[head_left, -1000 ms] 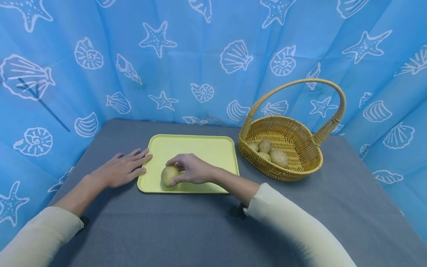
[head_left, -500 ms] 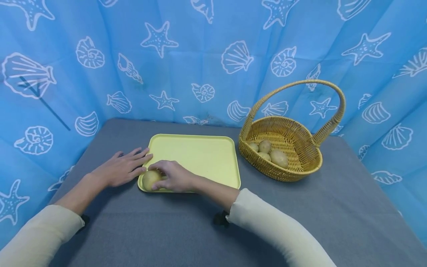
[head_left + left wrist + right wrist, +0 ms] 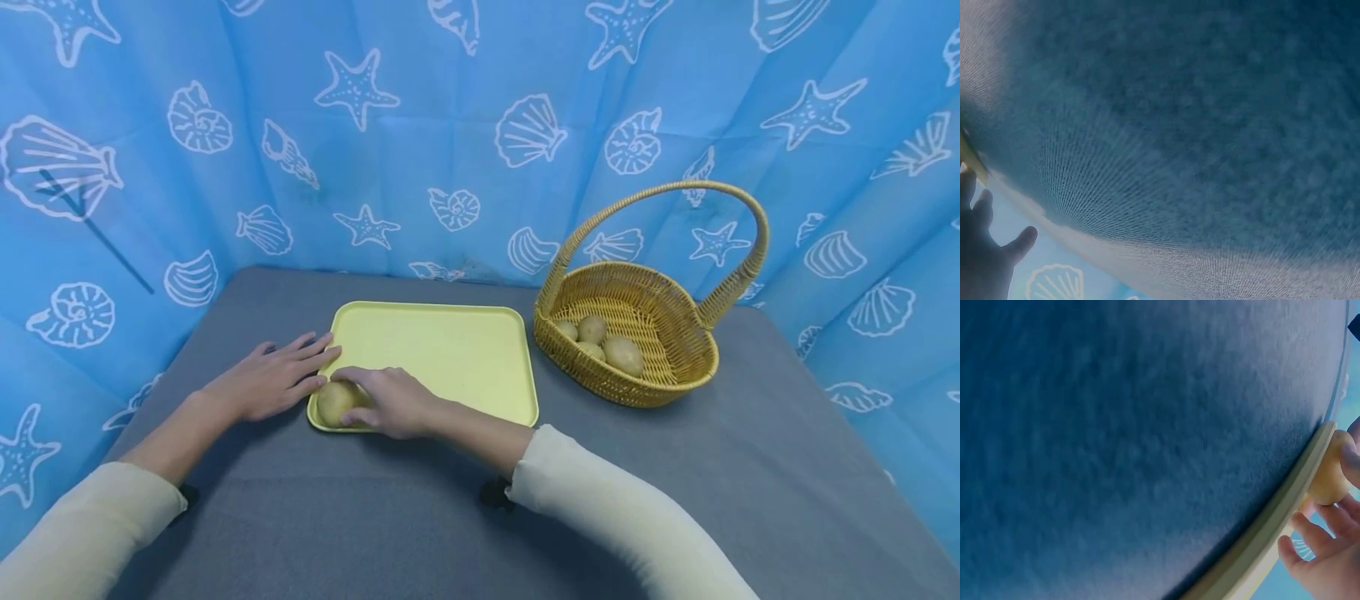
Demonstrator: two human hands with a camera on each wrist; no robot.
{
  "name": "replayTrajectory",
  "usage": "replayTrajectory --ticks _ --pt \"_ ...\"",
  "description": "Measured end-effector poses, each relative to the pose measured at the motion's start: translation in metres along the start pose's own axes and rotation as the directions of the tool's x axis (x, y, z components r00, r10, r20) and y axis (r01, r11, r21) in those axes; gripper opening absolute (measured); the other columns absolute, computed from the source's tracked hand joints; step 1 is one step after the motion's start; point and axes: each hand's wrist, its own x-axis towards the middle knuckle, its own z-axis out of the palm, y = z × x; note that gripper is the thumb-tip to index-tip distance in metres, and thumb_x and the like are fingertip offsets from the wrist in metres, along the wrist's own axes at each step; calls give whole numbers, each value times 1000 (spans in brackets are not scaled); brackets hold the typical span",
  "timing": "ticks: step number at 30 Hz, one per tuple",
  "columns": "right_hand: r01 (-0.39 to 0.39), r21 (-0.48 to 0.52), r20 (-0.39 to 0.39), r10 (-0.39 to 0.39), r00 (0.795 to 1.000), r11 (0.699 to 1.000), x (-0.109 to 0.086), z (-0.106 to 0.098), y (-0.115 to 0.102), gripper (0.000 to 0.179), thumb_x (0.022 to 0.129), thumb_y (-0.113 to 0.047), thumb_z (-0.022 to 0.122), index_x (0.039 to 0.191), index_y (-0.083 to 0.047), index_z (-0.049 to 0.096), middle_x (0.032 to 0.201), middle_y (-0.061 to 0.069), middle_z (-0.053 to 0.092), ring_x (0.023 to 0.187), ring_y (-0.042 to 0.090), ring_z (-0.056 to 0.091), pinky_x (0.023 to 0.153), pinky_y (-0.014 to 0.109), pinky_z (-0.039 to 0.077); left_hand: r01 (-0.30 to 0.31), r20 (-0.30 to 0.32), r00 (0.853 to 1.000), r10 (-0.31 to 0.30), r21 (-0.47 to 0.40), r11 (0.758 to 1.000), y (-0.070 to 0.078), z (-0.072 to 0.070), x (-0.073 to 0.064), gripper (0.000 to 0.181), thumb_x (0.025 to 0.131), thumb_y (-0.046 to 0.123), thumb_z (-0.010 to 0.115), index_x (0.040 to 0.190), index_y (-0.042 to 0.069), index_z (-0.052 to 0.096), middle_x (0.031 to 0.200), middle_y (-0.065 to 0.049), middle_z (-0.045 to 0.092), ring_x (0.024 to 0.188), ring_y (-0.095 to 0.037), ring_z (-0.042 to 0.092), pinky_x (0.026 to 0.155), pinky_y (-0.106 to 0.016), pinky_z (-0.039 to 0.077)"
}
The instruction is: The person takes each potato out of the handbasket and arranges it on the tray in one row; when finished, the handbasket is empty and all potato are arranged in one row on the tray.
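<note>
A round yellow-brown potato point(image 3: 335, 403) rests at the near left corner of a pale yellow tray point(image 3: 442, 350). My right hand point(image 3: 401, 404) grips it from the right, thumb on the near side and fingers over the far side. Fingers spread, my left hand point(image 3: 270, 379) lies over the tray's left edge, its fingertips close beside the potato. In the right wrist view the potato point(image 3: 1330, 478) shows just inside the tray's rim point(image 3: 1260, 550). Only a dark part of the left hand point(image 3: 982, 250) appears in the left wrist view.
Right of the tray stands a wicker basket point(image 3: 615, 390) with a tall arched handle point(image 3: 675, 187). Several potatoes point(image 3: 624, 356) lie in its left part. A grey cloth point(image 3: 360, 517) covers the table, and a blue seashell-print curtain point(image 3: 420, 108) hangs behind.
My right hand has carried the potato left and toward me, from the tray's left-middle part to its near left corner. It has barely moved in the last half second. The left hand stays put.
</note>
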Motion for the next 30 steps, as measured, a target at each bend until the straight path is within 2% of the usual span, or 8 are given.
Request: replayTrajectory --ticks 8,13,17,20,24,25,27,30 --pt "57 -56 63 -53 997 997 -14 -12 5 65 95 -32 70 151 -13 43 146 -1 53 126 9 54 104 31 43 -8 -16 1000 8 -6 1000 0 2 0 58 107 47 35 156 16 36 162 -12 28 147 -40 25 104 -74 24" --pt "90 -36 100 -86 991 995 -41 -38 18 65 94 -28 72 150 -12 43 150 1 49 134 12 48 109 33 39 -12 -16 1000 12 2 1000 0 -1 -1 57 107 46 37 156 15 37 161 -13 29 147 -40 26 104 -74 24" --pt "102 -35 84 -98 992 994 -74 -66 35 65 92 -24 75 148 -9 46 150 5 49 135 18 48 109 37 40 -16 -11 1000 16 -5 1000 -1 -1 -1 57 107 46 37 156 15 36 162 -13 28 147 -40 25 104 -74 23" --pt "58 -36 66 -55 996 998 -101 -90 50 65 92 -25 75 148 -10 47 151 6 48 134 20 50 107 39 43 -16 -8 1000 16 -10 1000 -1 -1 -1 57 108 45 37 156 15 36 162 -13 28 147 -40 24 105 -73 22" --pt "-37 -40 10 38 999 999 -134 -120 72 65 91 -27 75 148 -12 48 147 5 52 107 18 61 97 42 47 -12 -4 1000 12 -16 1000 0 -2 -1 57 107 45 38 156 15 35 162 -13 28 147 -40 24 106 -73 22" --pt "-60 -28 -11 60 998 998 -142 -127 77 65 91 -26 76 148 -11 48 146 5 53 106 18 61 96 43 48 -13 -3 1000 13 -14 1000 0 -2 -1 57 107 45 38 156 15 35 162 -13 28 147 -40 24 105 -74 22" --pt "-102 0 -56 102 993 995 -158 -139 87 65 90 -24 77 147 -10 49 144 8 55 106 22 62 96 47 48 -12 0 1000 12 -10 1000 -1 -2 0 58 107 46 37 157 16 35 162 -12 27 148 -40 23 106 -73 22" --pt "-167 45 -105 171 980 985 -182 -154 104 65 90 -23 77 147 -10 49 144 11 54 126 30 56 100 54 45 -19 -1 1000 19 -1 1000 -2 -1 0 59 107 48 36 157 17 34 163 -12 27 147 -40 24 105 -73 22"
